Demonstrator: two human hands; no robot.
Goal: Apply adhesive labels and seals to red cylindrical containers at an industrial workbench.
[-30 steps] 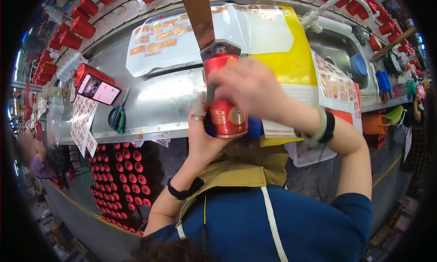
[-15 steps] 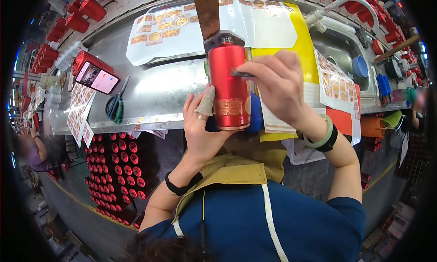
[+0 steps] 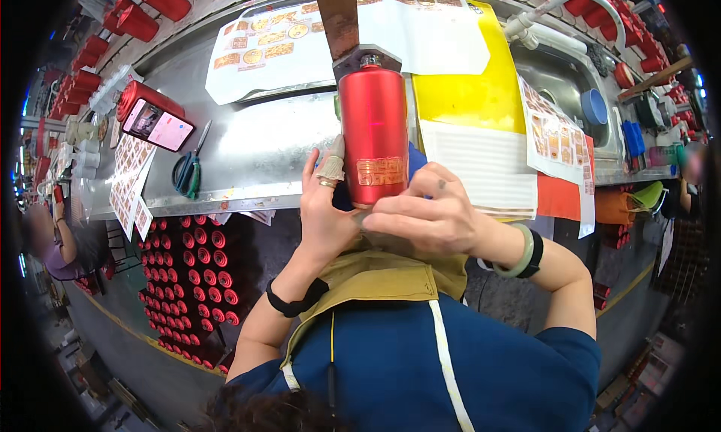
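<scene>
Bottle (image 3: 373, 124), red with gold label (image 3: 381, 171), over tabletop's (image 3: 263, 143) near edge, neck at metal bracket (image 3: 347, 61). Left hand (image 3: 321, 216) half-curled, gripping its lower left side and base. Right hand (image 3: 432, 216) pinched in close by base; can't tell if it's holding anything. Scissors (image 3: 197, 154) off left, near phone (image 3: 159, 125).

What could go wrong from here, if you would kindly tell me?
The red bottle might turn or slip if the left hand, at its lower left side, eased off. The scissors lie with their handles near the bench's front edge, so a stray knock could send them off. The printed sheet left of them overhangs that edge and might be brushed down.
</scene>
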